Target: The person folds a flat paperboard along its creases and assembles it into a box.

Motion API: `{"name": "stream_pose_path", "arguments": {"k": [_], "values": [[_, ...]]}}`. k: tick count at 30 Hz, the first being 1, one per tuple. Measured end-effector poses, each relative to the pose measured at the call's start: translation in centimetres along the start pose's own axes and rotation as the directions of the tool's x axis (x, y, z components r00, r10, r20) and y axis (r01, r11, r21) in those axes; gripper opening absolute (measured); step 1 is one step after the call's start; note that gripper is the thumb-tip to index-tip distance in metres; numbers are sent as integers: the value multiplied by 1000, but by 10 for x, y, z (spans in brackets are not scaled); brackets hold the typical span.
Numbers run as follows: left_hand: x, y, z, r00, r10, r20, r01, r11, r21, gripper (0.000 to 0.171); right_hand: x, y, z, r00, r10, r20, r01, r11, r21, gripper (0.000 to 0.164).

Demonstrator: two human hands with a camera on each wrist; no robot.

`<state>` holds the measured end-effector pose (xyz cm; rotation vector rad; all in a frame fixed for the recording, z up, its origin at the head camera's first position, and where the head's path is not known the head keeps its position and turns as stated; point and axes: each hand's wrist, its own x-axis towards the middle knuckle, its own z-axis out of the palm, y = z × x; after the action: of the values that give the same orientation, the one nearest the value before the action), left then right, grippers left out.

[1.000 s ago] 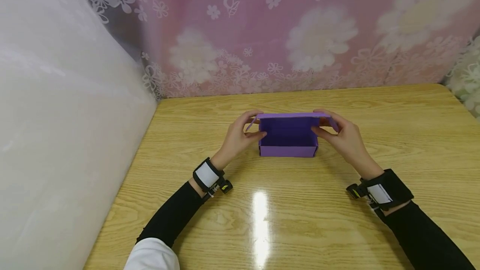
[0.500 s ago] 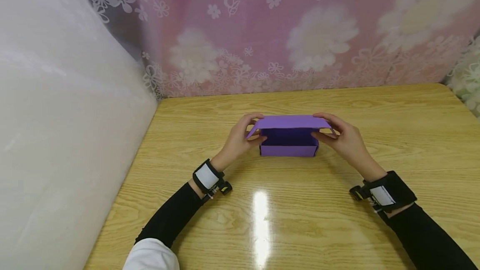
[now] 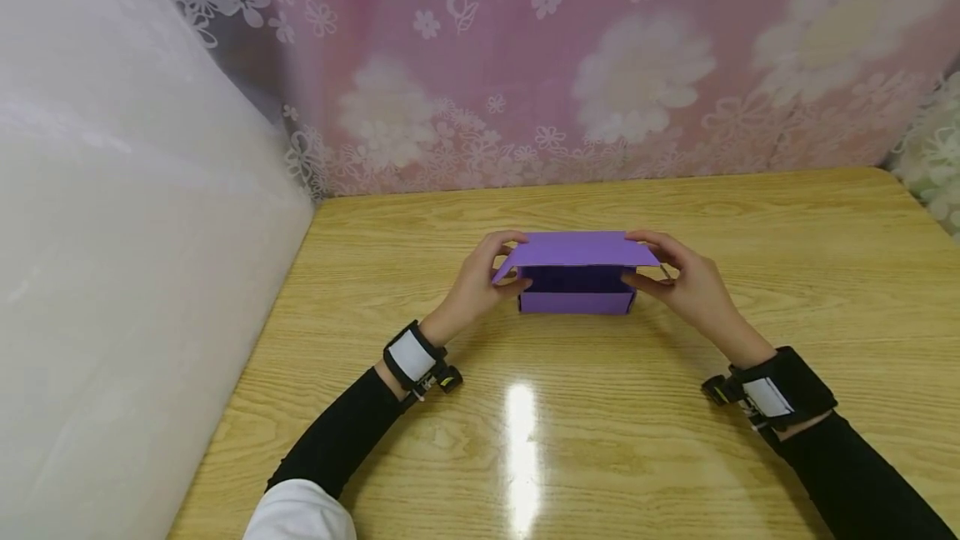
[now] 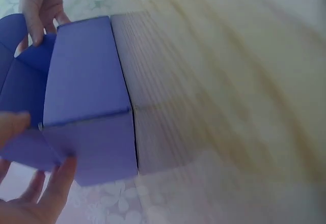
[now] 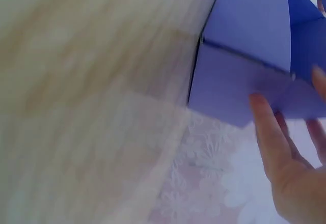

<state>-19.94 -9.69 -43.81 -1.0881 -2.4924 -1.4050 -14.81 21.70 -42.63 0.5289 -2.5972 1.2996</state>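
Observation:
A small purple cardboard box (image 3: 576, 303) sits on the table with its front side toward me. Its hinged lid (image 3: 583, 249) slants down partway over the opening, leaving a dark gap above the front wall. My left hand (image 3: 476, 280) grips the box's left end, thumb at the inner edge and fingertips on the outer wall and lid corner. At the other end, my right hand (image 3: 697, 288) holds on the same way. A side flap (image 3: 504, 268) of the lid sticks out by the left fingers. The box's inside is mostly shaded.
The wood-grain table (image 3: 592, 432) carries a bright light reflection in front of the box. Behind it hangs a pink flowered curtain (image 3: 495, 65), and a white sheet (image 3: 135, 232) borders the left side. Each wrist wears a strapped camera.
The lid has tipped forward and down, from nearly level edge-on to slanting over the opening. Both hands have lowered slightly with it; the box body stays in place.

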Motion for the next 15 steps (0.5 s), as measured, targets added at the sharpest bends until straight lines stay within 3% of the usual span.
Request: {"name": "stream_pose_path", "arguments": {"k": [2, 4, 6, 9, 10, 11, 13, 15], "values": [[0, -2, -5, 994, -67, 86, 73, 995, -71, 74, -2, 2, -7, 992, 49, 116, -55, 997, 46, 71], [-1, -4, -13, 965, -170, 200, 204, 966, -162, 82, -4, 5, -16, 959, 114, 259, -147, 983, 110, 74], [-2, -5, -20, 912, -282, 297, 367, 886, -284, 80, -6, 10, -24, 912, 170, 373, -250, 952, 177, 70], [-1, -5, -27, 813, -437, 385, 578, 687, -441, 65, -5, 18, -32, 866, 230, 443, -382, 877, 292, 61], [0, -4, -28, 785, -471, 402, 618, 622, -481, 60, -3, 20, -32, 857, 247, 453, -418, 846, 331, 61], [1, -2, -28, 765, -491, 417, 644, 572, -508, 56, -1, 21, -33, 848, 255, 465, -445, 819, 363, 63], [6, 1, -27, 736, -509, 447, 677, 526, -515, 56, 5, 21, -32, 826, 273, 494, -497, 766, 408, 66], [11, 6, -24, 726, -494, 478, 687, 516, -511, 59, 11, 19, -30, 800, 292, 524, -543, 724, 426, 70]]}}
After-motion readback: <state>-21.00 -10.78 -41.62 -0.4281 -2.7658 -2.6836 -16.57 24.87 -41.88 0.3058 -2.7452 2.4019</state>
